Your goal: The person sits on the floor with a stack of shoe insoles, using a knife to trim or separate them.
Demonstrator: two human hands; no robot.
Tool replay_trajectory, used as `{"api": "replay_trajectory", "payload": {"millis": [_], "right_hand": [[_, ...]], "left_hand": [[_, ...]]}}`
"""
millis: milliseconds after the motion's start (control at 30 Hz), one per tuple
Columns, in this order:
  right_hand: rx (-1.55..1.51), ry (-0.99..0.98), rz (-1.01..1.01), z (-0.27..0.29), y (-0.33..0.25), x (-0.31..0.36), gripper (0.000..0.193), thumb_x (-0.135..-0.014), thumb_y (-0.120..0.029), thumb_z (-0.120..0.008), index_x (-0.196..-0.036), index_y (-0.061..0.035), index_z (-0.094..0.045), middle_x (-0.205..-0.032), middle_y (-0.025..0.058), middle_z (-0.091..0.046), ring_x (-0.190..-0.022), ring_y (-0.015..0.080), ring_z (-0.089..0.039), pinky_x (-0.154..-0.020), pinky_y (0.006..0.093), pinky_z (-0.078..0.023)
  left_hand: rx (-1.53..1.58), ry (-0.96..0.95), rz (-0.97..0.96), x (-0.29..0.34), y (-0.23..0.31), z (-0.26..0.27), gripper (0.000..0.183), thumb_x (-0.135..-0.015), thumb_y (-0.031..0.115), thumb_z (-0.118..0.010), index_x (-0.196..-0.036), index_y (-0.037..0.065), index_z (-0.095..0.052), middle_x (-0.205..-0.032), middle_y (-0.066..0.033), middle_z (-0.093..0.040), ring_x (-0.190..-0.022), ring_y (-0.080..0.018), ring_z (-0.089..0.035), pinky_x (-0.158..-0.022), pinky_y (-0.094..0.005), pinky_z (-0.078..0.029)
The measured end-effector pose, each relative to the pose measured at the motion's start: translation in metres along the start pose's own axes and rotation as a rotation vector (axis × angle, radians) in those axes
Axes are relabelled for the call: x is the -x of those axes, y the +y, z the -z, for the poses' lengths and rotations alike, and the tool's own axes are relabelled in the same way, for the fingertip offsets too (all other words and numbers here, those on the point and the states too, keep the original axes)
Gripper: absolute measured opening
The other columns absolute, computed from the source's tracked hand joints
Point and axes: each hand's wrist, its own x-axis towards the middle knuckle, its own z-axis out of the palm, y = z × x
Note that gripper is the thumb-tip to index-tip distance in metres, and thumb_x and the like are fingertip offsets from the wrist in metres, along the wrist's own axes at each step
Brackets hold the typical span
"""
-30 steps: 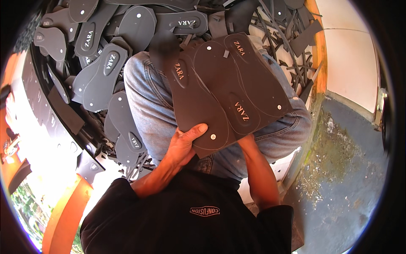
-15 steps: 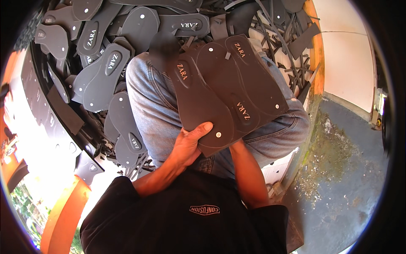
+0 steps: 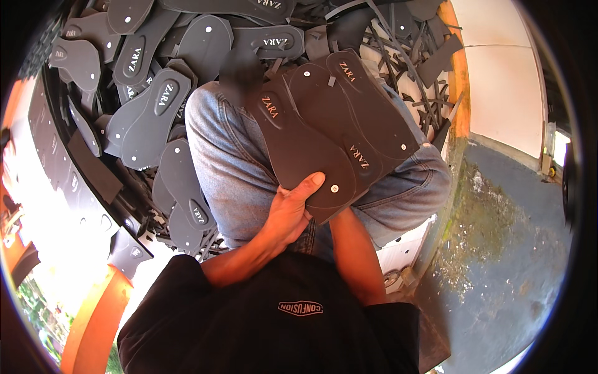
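Over my lap I hold a dark grey foam sheet (image 3: 305,146), marked with several insole outlines, raised oval pads, pale lettering and small white dots. My left hand (image 3: 293,209) is closed on its near left corner, thumb pressed flat on top and the other fingers underneath. My right hand (image 3: 339,215) reaches under the near edge, its fingers hidden by the sheet. The sheet slants from upper left to lower right and looks slightly bowed.
Loose dark insoles (image 3: 156,118) lie heaped to the left and far side. Thin foam offcuts (image 3: 430,100) are scattered at the far right. My jeans-clad legs (image 3: 224,156) are folded beneath the sheet. An orange edge (image 3: 462,81) borders a grey floor (image 3: 498,249) on the right.
The sheet's near left corner has shifted up and right with my left hand, and its right corner a little left. It looks more bowed. Both hands stay at the near edge.
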Motion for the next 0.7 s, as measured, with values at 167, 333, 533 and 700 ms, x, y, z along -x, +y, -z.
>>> {"api": "replay_trajectory", "payload": {"millis": [167,333,533,700], "right_hand": [[-0.013,0.007,-0.028,-0.001,-0.004,0.001,0.036,-0.089,-0.034,-0.053,-0.106,-0.0029,-0.06,-0.092,0.0127,-0.063,-0.077,0.0212,-0.062,-0.068,0.0327,-0.05],[-0.055,0.007,-0.068,0.0,-0.01,-0.004,0.036,-0.09,-0.035,-0.053,-0.106,-0.0029,-0.06,-0.091,0.0126,-0.063,-0.076,0.0205,-0.062,-0.066,0.0323,-0.05],[-0.383,-0.035,-0.323,-0.013,-0.036,-0.048,0.037,-0.09,-0.036,-0.052,-0.105,-0.0029,-0.06,-0.09,0.0125,-0.063,-0.074,0.0197,-0.062,-0.065,0.0317,-0.05],[-1.379,-0.391,-0.578,-0.012,-0.05,-0.073,0.04,-0.091,-0.04,-0.049,-0.101,-0.0031,-0.06,-0.083,0.0093,-0.06,-0.062,0.015,-0.053,-0.055,0.0288,-0.044]], "left_hand": [[0.011,-0.01,0.052,0.0,-0.001,-0.001,0.029,-0.086,0.013,-0.065,-0.111,0.004,-0.054,-0.101,-0.0069,-0.062,-0.089,-0.0166,-0.064,-0.071,-0.0277,-0.057],[0.034,0.011,0.034,0.012,-0.001,-0.011,0.03,-0.086,0.013,-0.065,-0.111,0.003,-0.055,-0.103,-0.0074,-0.061,-0.089,-0.0183,-0.064,-0.076,-0.0307,-0.055],[-0.28,-0.159,0.089,0.055,0.024,0.027,0.037,-0.082,0.009,-0.066,-0.116,-0.001,-0.055,-0.106,-0.0087,-0.063,-0.092,-0.0185,-0.062,-0.082,-0.0312,-0.05],[-0.524,-0.157,0.004,0.085,0.102,0.073,0.046,-0.073,0.007,-0.071,-0.115,-0.003,-0.056,-0.102,-0.0102,-0.065,-0.092,-0.0176,-0.062,-0.082,-0.0283,-0.049]]}}
